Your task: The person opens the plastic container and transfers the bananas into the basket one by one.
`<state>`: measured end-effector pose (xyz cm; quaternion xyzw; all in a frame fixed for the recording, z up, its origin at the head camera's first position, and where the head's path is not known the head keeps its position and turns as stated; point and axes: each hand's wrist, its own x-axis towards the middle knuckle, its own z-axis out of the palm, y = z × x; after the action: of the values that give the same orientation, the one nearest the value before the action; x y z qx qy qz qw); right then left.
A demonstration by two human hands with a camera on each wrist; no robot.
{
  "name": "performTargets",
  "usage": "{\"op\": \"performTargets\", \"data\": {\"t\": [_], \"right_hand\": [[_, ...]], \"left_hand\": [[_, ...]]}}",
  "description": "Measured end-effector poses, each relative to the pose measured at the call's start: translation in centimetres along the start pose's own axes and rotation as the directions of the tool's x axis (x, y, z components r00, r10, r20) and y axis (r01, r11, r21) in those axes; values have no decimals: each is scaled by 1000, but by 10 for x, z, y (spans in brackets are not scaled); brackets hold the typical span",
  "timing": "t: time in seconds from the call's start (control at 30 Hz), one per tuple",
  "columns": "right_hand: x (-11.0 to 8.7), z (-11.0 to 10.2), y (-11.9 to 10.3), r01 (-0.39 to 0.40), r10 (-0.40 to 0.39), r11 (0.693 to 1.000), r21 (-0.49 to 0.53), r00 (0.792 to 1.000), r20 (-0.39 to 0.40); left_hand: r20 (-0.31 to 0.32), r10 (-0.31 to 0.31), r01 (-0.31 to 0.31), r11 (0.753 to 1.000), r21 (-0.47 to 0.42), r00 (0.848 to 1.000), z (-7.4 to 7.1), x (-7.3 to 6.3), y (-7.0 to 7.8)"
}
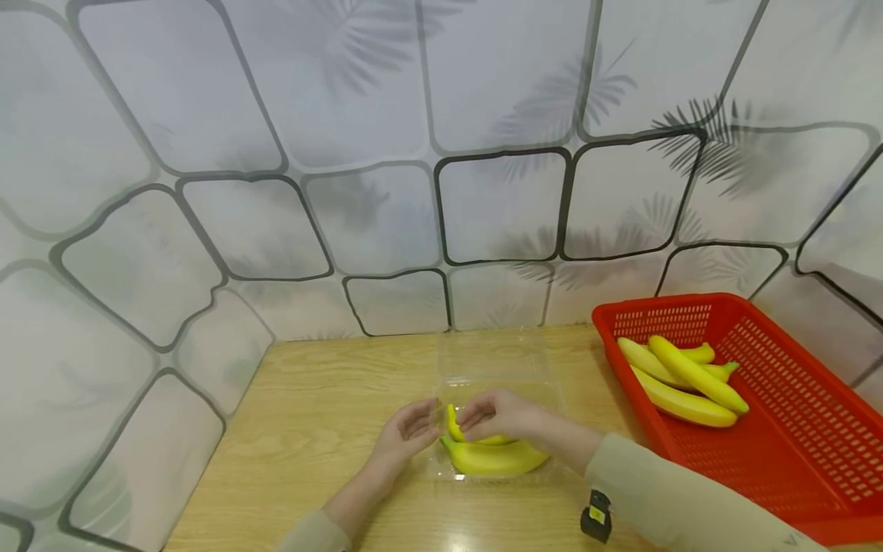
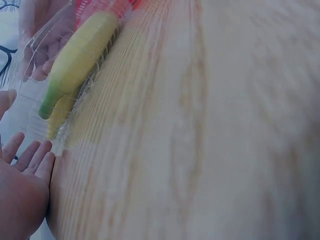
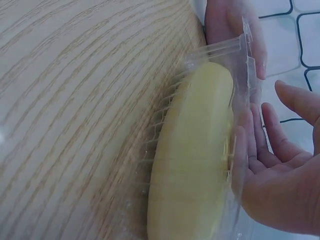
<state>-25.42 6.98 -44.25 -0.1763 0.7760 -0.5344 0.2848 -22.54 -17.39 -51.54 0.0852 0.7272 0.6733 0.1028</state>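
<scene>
A clear plastic clamshell box (image 1: 495, 360) stands on the table with its lid folded back. Inside it lie two bananas: a larger yellow banana (image 1: 495, 458) with a green stem at the front, and another banana (image 1: 451, 423) behind it, partly hidden by the right hand. At the box's left side is my left hand (image 1: 407, 431), its fingers loosely extended. My right hand (image 1: 502, 416) hovers over the back banana with relaxed fingers. In the right wrist view the right hand (image 3: 280, 170) shows nothing between thumb and fingers. The left wrist view shows the front banana (image 2: 80, 60) through the clear wall.
A red plastic basket (image 1: 793, 322) stands at the right, with several bananas (image 1: 697, 373) piled near its left side. The wooden table (image 1: 317, 406) meets a patterned wall (image 1: 386, 222) at the back and left.
</scene>
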Motion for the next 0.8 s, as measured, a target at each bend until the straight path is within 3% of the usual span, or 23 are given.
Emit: {"op": "performTargets", "data": {"t": [0.37, 0.8], "right_hand": [[-2, 6, 6, 30, -30, 998, -50, 1000, 5], [-7, 10, 2, 73, -73, 997, -41, 997, 2]], "left_hand": [[-6, 6, -6, 1000, -7, 1000, 2, -2, 1], [2, 18, -18, 1000, 11, 1000, 0, -1, -1]]}}
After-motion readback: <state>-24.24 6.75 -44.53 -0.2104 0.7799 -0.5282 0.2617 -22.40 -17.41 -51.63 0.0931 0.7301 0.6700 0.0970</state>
